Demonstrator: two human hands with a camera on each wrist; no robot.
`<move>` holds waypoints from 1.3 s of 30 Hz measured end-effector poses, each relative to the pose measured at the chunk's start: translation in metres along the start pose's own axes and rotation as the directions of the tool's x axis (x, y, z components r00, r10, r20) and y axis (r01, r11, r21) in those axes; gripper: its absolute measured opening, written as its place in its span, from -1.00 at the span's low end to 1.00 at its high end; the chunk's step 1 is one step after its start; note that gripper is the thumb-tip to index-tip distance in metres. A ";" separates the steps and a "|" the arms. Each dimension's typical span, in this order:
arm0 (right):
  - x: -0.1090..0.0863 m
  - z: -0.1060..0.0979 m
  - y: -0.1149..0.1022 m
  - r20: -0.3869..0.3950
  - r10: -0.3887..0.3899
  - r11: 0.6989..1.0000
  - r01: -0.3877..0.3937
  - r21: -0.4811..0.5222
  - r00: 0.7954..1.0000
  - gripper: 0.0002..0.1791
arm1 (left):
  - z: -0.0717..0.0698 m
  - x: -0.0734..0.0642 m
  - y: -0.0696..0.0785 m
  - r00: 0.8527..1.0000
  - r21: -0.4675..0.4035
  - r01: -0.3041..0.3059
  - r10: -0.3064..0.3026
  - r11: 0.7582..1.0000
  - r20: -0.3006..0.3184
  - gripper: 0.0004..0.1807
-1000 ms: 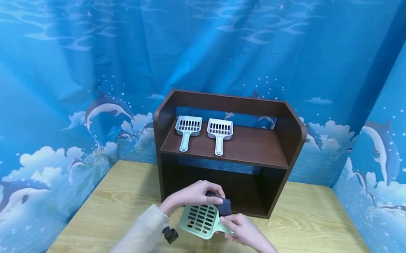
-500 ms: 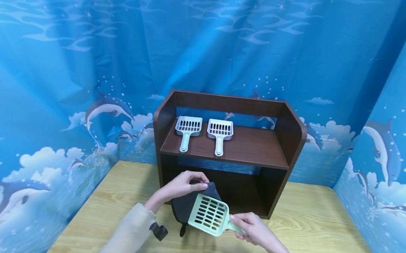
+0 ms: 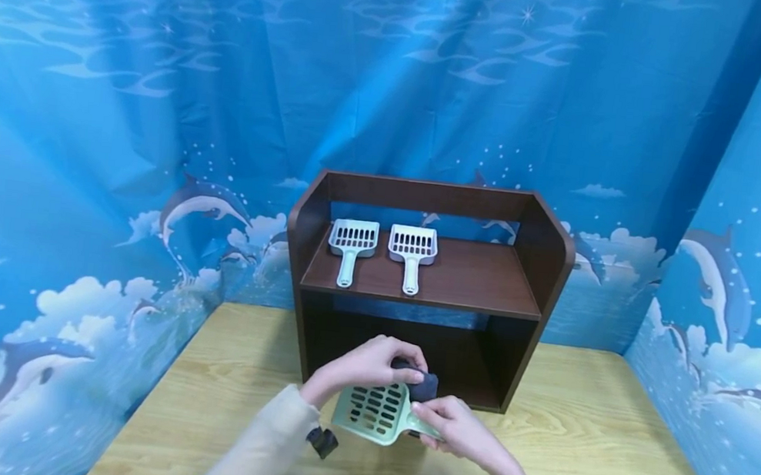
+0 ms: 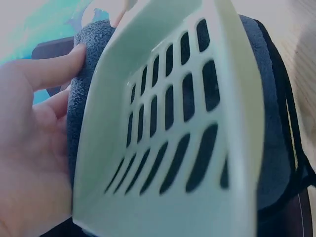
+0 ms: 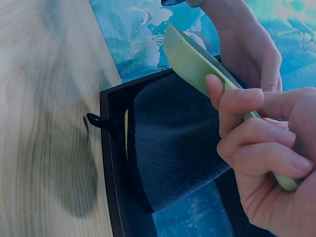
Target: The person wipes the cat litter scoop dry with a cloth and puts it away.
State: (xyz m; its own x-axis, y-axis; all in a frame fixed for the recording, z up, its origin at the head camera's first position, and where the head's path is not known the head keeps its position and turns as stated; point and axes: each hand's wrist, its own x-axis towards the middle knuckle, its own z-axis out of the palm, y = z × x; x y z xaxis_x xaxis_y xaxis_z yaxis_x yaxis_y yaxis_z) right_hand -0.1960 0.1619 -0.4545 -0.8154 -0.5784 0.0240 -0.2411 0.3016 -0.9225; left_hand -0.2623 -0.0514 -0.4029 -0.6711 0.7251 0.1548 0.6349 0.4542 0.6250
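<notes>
A pale green slotted litter scoop [image 3: 399, 424] is held over the table in front of the shelf. My right hand [image 3: 454, 429] grips its handle, fingers wrapped round it in the right wrist view. My left hand [image 3: 372, 366] pinches a dark blue cloth [image 3: 426, 388] at the scoop's back edge, near the neck. Seen from the left wrist, the cloth [image 4: 91, 57] lies behind the scoop [image 4: 242, 108] and shows dark through the slots. The cloth [image 5: 173, 138] hangs down below the scoop in the right wrist view, with a black loop at its edge.
A dark brown two-tier shelf [image 3: 542, 316] stands at the back of the wooden table [image 3: 582, 437]. On its upper board lie a bluish scoop [image 3: 351, 250] and a whitish scoop [image 3: 411, 258], side by side, handles forward. A blue dolphin-print curtain [image 3: 439, 81] surrounds the table.
My left hand moved left with the cloth, exposing more of it, then came back right to the scoop's neck. The scoop shifted right and turned, then swung back left.
</notes>
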 end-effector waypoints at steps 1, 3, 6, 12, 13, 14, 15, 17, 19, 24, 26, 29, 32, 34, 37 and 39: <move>0.000 0.000 0.001 -0.004 -0.006 1.000 0.006 0.001 1.000 -0.54 | -0.001 0.000 0.000 1.000 -0.002 0.013 -0.013 1.000 -0.010 -0.86; -0.001 -0.002 0.003 -0.009 -0.020 1.000 0.020 0.013 1.000 -0.57 | -0.002 -0.001 -0.001 0.998 -0.023 0.057 -0.058 0.998 -0.041 -0.85; -0.004 -0.006 0.007 -0.012 -0.043 0.998 0.043 0.035 0.999 -0.59 | -0.005 -0.004 -0.007 0.987 -0.059 0.117 -0.122 0.991 -0.104 -0.84; -0.011 -0.014 0.010 -0.031 -0.043 0.997 0.044 0.060 0.999 -0.60 | -0.001 -0.012 -0.017 0.942 -0.131 0.170 -0.200 0.977 -0.269 -0.83; -0.013 -0.015 0.011 -0.040 -0.037 0.997 0.039 0.060 0.999 -0.60 | 0.000 -0.012 -0.017 0.930 -0.150 0.165 -0.204 0.975 -0.305 -0.82; -0.013 -0.017 0.011 -0.051 -0.028 0.998 0.031 0.063 0.998 -0.60 | 0.002 -0.013 -0.018 0.915 -0.175 0.159 -0.211 0.972 -0.343 -0.81; -0.014 -0.018 0.011 -0.063 -0.018 0.997 0.022 0.068 0.998 -0.60 | 0.004 -0.013 -0.018 0.897 -0.201 0.152 -0.221 0.968 -0.384 -0.81; -0.015 -0.020 0.011 -0.088 0.002 0.997 0.004 0.071 0.996 -0.59 | 0.009 -0.014 -0.017 0.854 -0.252 0.138 -0.244 0.958 -0.460 -0.80; -0.016 -0.021 0.012 -0.110 0.024 0.997 -0.016 0.074 0.994 -0.57 | 0.014 -0.014 -0.017 0.808 -0.290 0.130 -0.270 0.948 -0.523 -0.79; -0.017 -0.022 0.017 -0.158 0.048 0.998 -0.039 0.058 0.986 -0.56 | 0.023 -0.015 -0.017 0.744 -0.339 0.110 -0.303 0.934 -0.596 -0.77; -0.018 -0.023 0.019 -0.177 0.053 0.996 -0.040 0.078 0.983 -0.55 | 0.026 -0.017 -0.019 0.736 -0.315 0.083 -0.271 0.945 -0.621 -0.77; -0.021 -0.026 0.022 -0.203 0.067 0.990 -0.040 0.134 0.977 -0.52 | 0.029 -0.022 -0.021 0.741 -0.301 0.065 -0.248 0.952 -0.624 -0.75; -0.023 -0.028 0.022 -0.225 0.087 0.981 -0.044 0.191 0.970 -0.48 | 0.030 -0.026 -0.024 0.752 -0.322 0.081 -0.270 0.943 -0.601 -0.77; -0.024 -0.028 0.021 -0.249 0.103 0.973 -0.046 0.224 0.963 -0.46 | 0.030 -0.026 -0.025 0.755 -0.364 0.106 -0.313 0.925 -0.576 -0.78; -0.025 -0.025 0.019 -0.307 0.129 0.959 -0.040 0.280 0.943 -0.43 | 0.032 -0.025 -0.026 0.741 -0.399 0.121 -0.350 0.909 -0.573 -0.80; -0.024 -0.020 0.017 -0.353 0.150 0.949 -0.034 0.315 0.923 -0.42 | 0.033 -0.023 -0.026 0.718 -0.434 0.124 -0.382 0.892 -0.581 -0.80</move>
State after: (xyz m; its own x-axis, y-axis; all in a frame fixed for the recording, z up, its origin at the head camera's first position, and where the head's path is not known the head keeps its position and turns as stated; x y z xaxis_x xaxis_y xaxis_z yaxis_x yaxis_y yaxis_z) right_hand -0.1910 0.1965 -0.4635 -0.9751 -0.2209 0.0199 -0.0356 0.0670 -0.9971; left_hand -0.2506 -0.0629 -0.4480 -0.9473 0.0465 0.3169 0.3173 0.2707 0.9089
